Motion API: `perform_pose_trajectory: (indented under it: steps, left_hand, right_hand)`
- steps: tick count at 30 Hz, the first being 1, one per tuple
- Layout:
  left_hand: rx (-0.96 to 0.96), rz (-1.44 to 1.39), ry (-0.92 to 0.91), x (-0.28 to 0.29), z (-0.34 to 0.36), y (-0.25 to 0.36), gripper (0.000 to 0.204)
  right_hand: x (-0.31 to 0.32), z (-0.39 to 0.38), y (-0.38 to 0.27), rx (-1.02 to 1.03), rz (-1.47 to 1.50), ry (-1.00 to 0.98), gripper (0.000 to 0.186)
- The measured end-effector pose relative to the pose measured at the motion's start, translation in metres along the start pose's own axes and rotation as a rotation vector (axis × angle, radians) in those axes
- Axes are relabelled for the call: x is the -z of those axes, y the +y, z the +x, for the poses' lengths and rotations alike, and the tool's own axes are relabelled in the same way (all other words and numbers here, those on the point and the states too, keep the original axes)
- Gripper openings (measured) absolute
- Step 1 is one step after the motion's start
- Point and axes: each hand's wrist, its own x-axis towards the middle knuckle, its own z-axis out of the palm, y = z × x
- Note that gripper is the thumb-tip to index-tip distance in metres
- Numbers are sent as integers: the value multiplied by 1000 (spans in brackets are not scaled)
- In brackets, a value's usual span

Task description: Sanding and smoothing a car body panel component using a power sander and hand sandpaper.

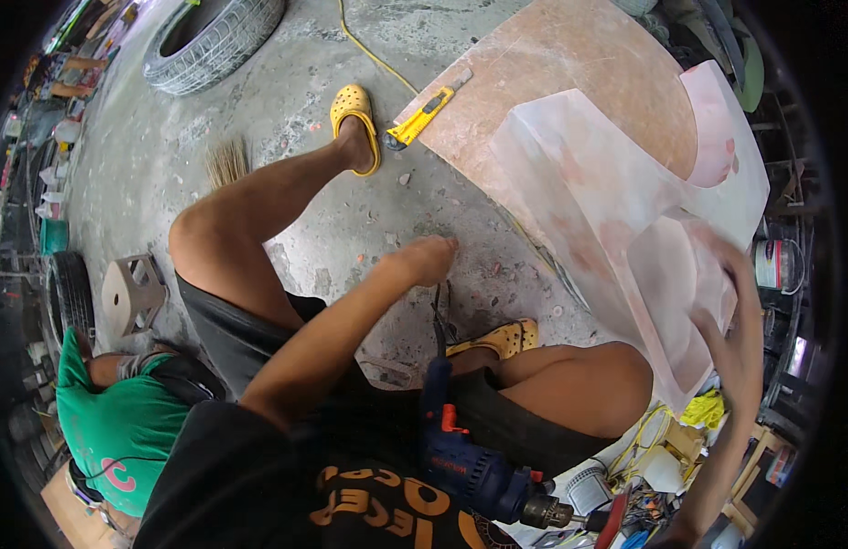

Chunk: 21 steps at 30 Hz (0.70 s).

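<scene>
My left hand [427, 261] is closed in the air over the concrete floor, between my legs. What it holds, if anything, I cannot make out. My right hand [728, 284], slightly blurred, grips a whitish translucent molded piece [570, 174] with several bent faces, at its curved part on the right. This piece stands tilted over a brown-pink board [525, 64]. Across my lap lies a dark blue power drill [474, 471] with a red attachment at its chuck, its black cord running up below my left hand. A yellow utility knife [424, 117] rests on the board's left corner.
A tire [214, 46] lies at the far left, with straw bristles [225, 163] nearer. To the left are a beige stool [131, 296] and a person in a green shirt [122, 425]. A yellow cord [374, 53] reaches the board. Cluttered tools and wires [639, 489] fill the lower right.
</scene>
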Motion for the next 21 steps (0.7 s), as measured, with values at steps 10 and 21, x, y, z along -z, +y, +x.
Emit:
perform_pose_trajectory:
  steps: [10,21]
  left_hand:
    - [-22,-855,801,184,-91,72,19]
    - [-245,-886,1299,167,5,53,18]
  right_hand:
    - [-116,182,-37,113,-351,84,118]
    - [-129,191,-42,53,-177,90,103]
